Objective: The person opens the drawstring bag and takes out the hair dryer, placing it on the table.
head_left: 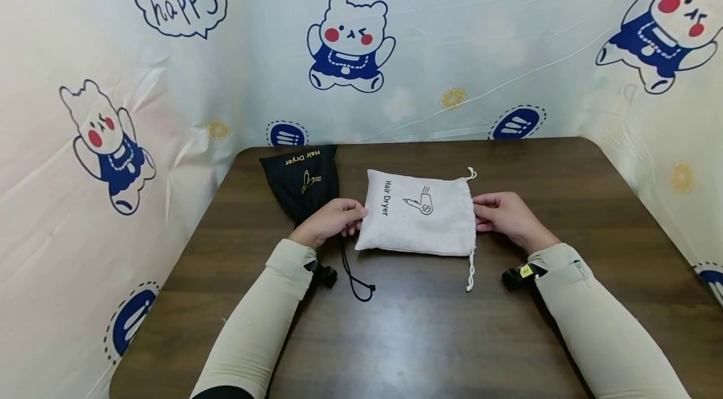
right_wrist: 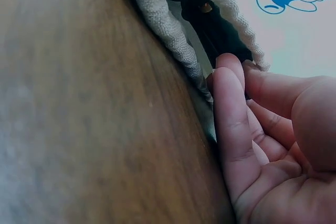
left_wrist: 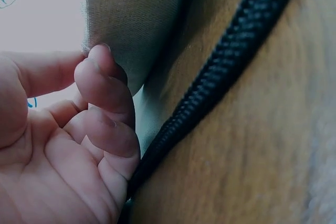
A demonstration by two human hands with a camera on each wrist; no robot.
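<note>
A white drawstring bag [head_left: 418, 213], printed "Hair Dryer" with a hair dryer drawing, lies flat with its mouth toward the right. My left hand [head_left: 332, 222] pinches the bag's closed left end between thumb and fingers; the left wrist view shows the cloth [left_wrist: 131, 19] at the fingertips. At the mouth, my right hand [head_left: 505, 218] pinches the upper rim. Seen from the right wrist, the gathered rim [right_wrist: 163, 30] gapes and something dark [right_wrist: 210, 24] shows inside; its kind I cannot tell. White drawcord ends [head_left: 471, 270] stick out at both corners of the mouth.
A black drawstring bag [head_left: 305, 182], also printed "Hair Dryer", lies behind my left hand. Its black cord [head_left: 353, 276] trails forward over the brown table [head_left: 423, 336], passing close to that hand. Printed cloth [head_left: 254, 60] hangs around the table's back and sides.
</note>
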